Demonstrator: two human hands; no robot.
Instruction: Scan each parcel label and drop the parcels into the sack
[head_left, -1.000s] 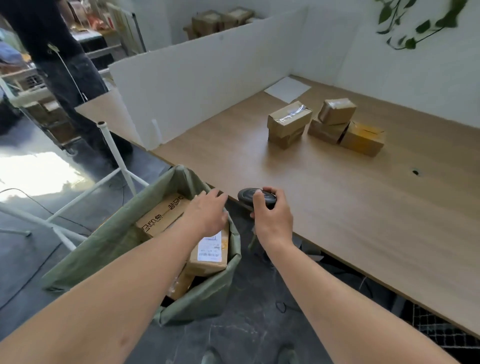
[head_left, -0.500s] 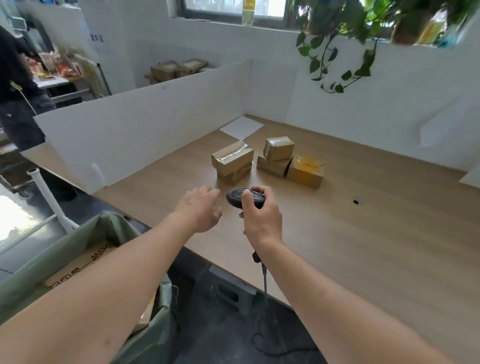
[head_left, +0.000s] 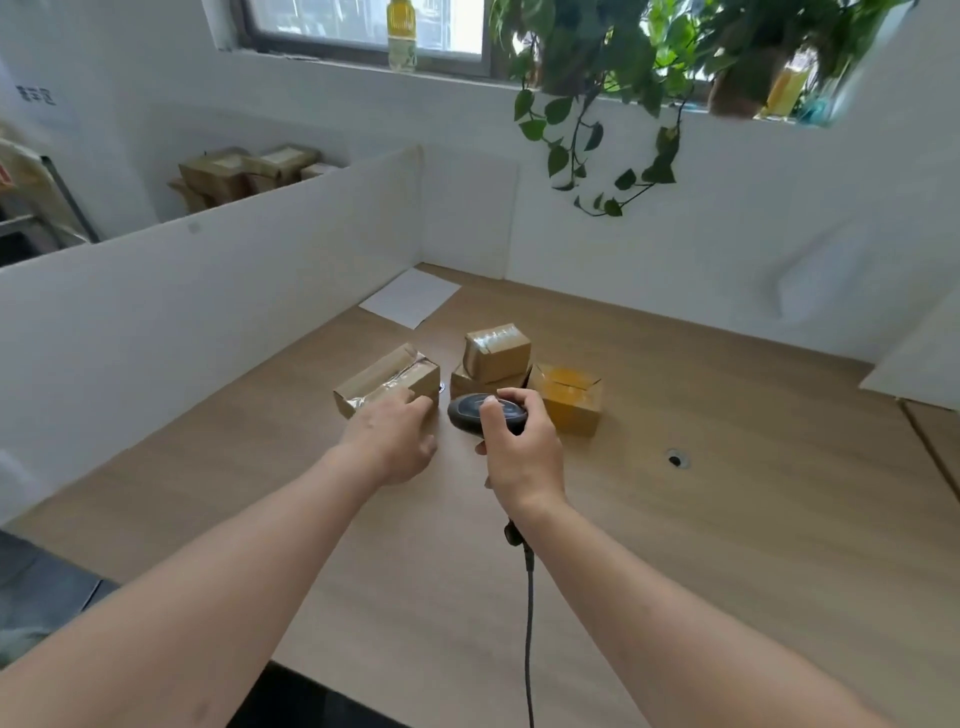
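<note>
Worktop (head_left: 727, 519): light wood grain. Scanner (head_left: 475, 410), frame centre: black with a grey top. Three parcels: plain brown cardboard; the rightmost parcel (head_left: 571, 397): yellow-orange. Paper sheet (head_left: 410, 304): white. Partition (head_left: 208, 291), left: white. Plant leaves (head_left: 623, 78), upper right: green.

You are facing a light wooden desk (head_left: 727, 519) with a small round cable hole (head_left: 675, 460) on its right half. A low white partition (head_left: 208, 291) runs along your left side and meets a white back panel (head_left: 675, 249) in the far corner, where a white sheet of paper (head_left: 410, 304) lies flat. Above the panel, a window (head_left: 363, 26) lets in daylight; a yellow-green bottle (head_left: 401, 34) stands on its sill. Leafy vines of a potted plant (head_left: 623, 78) trail down the white wall. Beyond the partition, brown cardboard boxes (head_left: 244, 169) are stacked. A dark floor (head_left: 36, 587) shows at lower left.
</note>
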